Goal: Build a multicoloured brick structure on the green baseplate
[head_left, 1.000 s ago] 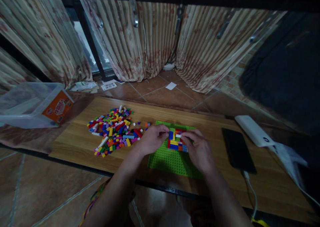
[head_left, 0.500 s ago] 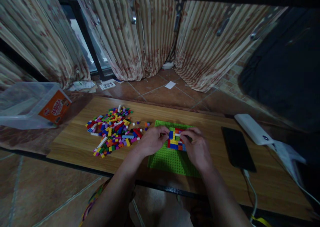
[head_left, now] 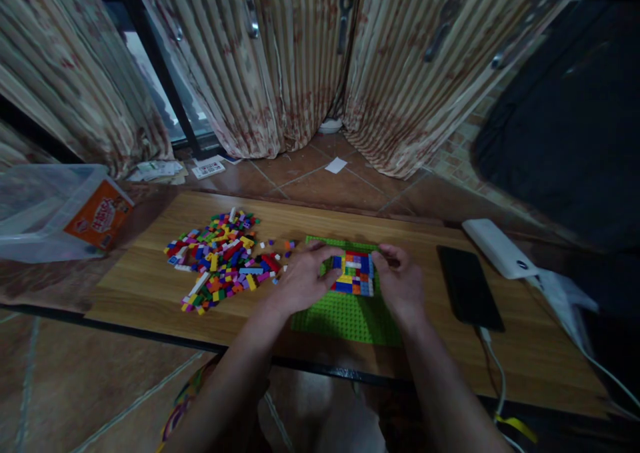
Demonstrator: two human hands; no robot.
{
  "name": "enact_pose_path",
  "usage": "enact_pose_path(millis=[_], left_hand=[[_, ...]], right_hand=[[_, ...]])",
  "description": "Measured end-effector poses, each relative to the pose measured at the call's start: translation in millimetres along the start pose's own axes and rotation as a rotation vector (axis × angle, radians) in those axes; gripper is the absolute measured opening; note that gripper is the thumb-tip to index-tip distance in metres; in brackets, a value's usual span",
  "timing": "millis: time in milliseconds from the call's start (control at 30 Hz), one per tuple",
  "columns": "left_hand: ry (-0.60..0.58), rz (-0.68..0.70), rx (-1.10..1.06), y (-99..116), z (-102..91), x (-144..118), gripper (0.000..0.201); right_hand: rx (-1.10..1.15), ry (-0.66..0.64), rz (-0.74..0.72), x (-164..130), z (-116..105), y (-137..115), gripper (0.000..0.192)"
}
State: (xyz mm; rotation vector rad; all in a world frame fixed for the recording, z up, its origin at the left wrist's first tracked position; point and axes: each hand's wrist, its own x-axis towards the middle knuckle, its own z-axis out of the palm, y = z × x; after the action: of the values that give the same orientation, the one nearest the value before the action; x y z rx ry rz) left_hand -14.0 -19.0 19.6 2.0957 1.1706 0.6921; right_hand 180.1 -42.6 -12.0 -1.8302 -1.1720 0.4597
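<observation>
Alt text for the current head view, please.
A person's left hand and right hand flank a multicolored brick patch on a green baseplate. On the wooden table, a pile of loose bricks lies to the left, a black phone to the right.

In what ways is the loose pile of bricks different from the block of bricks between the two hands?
The loose pile lies jumbled at many angles; the block has its bricks lined up close together. The loose pile spreads wider than the block. The loose pile rests on the wooden table, the block on the green board. Both mix several colours.
</observation>
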Motion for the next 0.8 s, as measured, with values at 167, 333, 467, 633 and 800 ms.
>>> enact_pose_path(millis=[167,333,467,633,800], left_hand=[[-0.016,0.048,0.109,5,12.0,-8,0.041],[-0.004,0.049,0.224,4,25.6,-20,0.048],[0.023,0.013,0.315,7,33.8,-26,0.049],[-0.006,-0.047,0.389,15,37.7,-28,0.048],[-0.017,-0.086,0.441,23,39.0,-27,0.048]], right_hand=[[-0.036,-0.052,-0.035,-4,9,-2,0.053],[-0.139,-0.080,-0.085,-9,14,-4,0.052],[-0.161,-0.081,-0.100,-10,16,-2,0.050],[-0.223,-0.103,-0.079,-10,17,-4,0.052],[-0.225,-0.132,-0.067,-9,17,-4,0.055]])
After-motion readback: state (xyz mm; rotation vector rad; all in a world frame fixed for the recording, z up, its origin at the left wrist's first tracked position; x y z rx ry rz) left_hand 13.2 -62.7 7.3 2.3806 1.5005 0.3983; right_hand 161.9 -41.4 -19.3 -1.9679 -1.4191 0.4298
